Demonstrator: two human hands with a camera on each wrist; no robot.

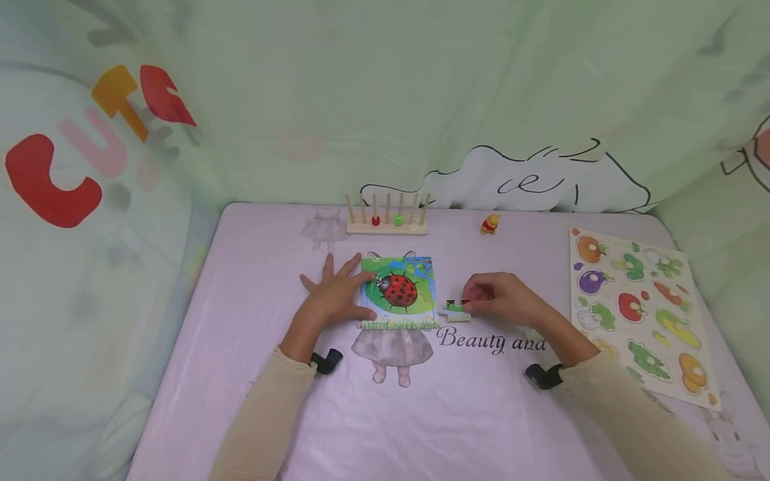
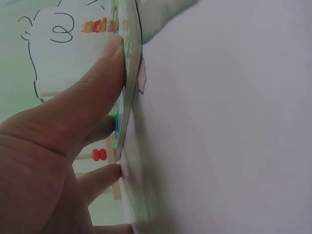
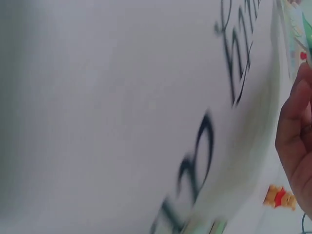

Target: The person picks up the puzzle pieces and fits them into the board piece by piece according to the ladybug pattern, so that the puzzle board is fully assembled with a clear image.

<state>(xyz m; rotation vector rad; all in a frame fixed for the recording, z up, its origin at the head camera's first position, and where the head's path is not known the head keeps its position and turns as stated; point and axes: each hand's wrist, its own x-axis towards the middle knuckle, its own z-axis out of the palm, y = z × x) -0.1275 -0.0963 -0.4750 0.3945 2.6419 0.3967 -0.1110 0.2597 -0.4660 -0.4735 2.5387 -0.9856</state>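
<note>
A square ladybug jigsaw puzzle (image 1: 400, 292), with a blue top and a grassy lower border, lies flat on the table. My left hand (image 1: 333, 294) rests at its left side with fingers spread; the thumb and index finger touch the puzzle. In the left wrist view, the left thumb (image 2: 105, 63) lies along the puzzle's edge and other fingertips reach the table. Right of the puzzle, my right hand (image 1: 505, 297) pinches a jigsaw piece (image 1: 456, 309) with green, white and dark parts. The right wrist view catches only part of the right hand (image 3: 295, 136) at its edge.
Behind the puzzle stands a wooden peg rack (image 1: 388, 229) with red beads (image 1: 375, 220) and green beads (image 1: 399, 220). A small yellow bear figurine (image 1: 490, 224) is at the back. On the right lies a vegetable peg board (image 1: 613, 280). Fabric walls (image 1: 385, 100) border the table.
</note>
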